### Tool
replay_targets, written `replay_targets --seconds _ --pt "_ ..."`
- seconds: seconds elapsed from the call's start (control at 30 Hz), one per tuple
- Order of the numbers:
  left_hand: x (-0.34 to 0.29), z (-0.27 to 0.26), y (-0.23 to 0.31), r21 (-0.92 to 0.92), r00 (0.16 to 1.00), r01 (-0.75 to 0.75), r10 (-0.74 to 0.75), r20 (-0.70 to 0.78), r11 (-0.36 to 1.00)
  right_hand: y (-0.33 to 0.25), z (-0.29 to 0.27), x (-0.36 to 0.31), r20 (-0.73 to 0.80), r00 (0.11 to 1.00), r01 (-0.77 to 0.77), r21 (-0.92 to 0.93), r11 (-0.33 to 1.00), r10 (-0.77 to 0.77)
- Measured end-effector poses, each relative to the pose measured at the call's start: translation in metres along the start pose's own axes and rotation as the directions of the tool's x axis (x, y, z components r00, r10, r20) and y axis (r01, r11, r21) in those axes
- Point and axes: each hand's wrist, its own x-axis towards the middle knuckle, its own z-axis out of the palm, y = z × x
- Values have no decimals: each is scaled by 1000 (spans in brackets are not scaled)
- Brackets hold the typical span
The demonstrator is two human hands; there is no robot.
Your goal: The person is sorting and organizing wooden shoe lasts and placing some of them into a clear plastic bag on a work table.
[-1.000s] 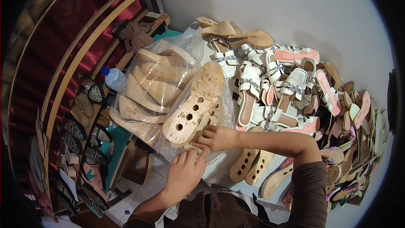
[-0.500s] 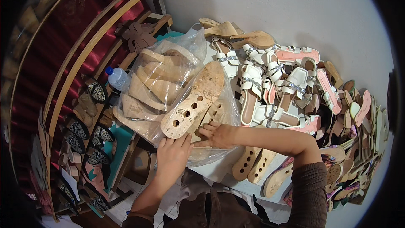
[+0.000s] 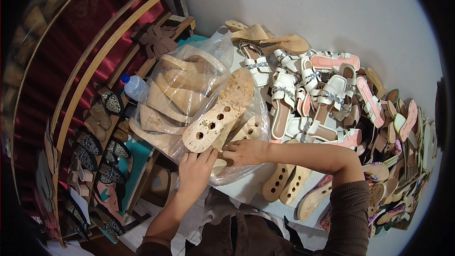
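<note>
A clear plastic bag point(image 3: 263, 114) full of wooden wedge soles lies in front of me. On top is a long spotted wooden sole point(image 3: 219, 109) with a row of dark holes, tilted up to the right. My left hand point(image 3: 195, 167) is bent over the bag's near edge, its fingertips at the lower end of the spotted sole. Close beside it, my right hand point(image 3: 246, 153) is curled over another holed wooden sole point(image 3: 247, 129) in the bag; its fingertips are partly hidden. Between the hands shows a pale rounded sole end.
White strappy sandals point(image 3: 283, 85) are heaped right of the bag, with stacked soles point(image 3: 412, 161) beyond. Two holed soles point(image 3: 277, 185) lie by my right forearm. At left stands a wooden rack point(image 3: 90, 66) with shoes; a water bottle point(image 3: 134, 87) stands by the bag.
My right hand has shifted slightly up and right, and the holed sole beneath it has moved right, showing more. The spotted sole has moved a little; my left hand stays near its lower end.
</note>
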Motion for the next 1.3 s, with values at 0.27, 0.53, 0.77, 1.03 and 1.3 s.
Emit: replay_targets --seconds 0.27,0.53,0.77,1.03,1.3 --pt "2 -5 0 -30 1000 10 -10 -3 1000 15 5 1 131 980 -167 122 978 150" --pt "0 -4 1 -18 1000 26 -26 18 999 19 2 -10 -135 976 -152 146 977 172" --pt "-1 -5 2 -32 999 32 -32 -7 999 19 -20 -11 216 927 -357 257 898 306" --pt "-1 -1 2 -17 998 55 -55 -9 998 38 -35 -7 435 774 -572 169 802 460" --pt "1 -2 5 -41 997 77 -78 -23 996 37 -22 -15 295 840 -437 -129 890 455"
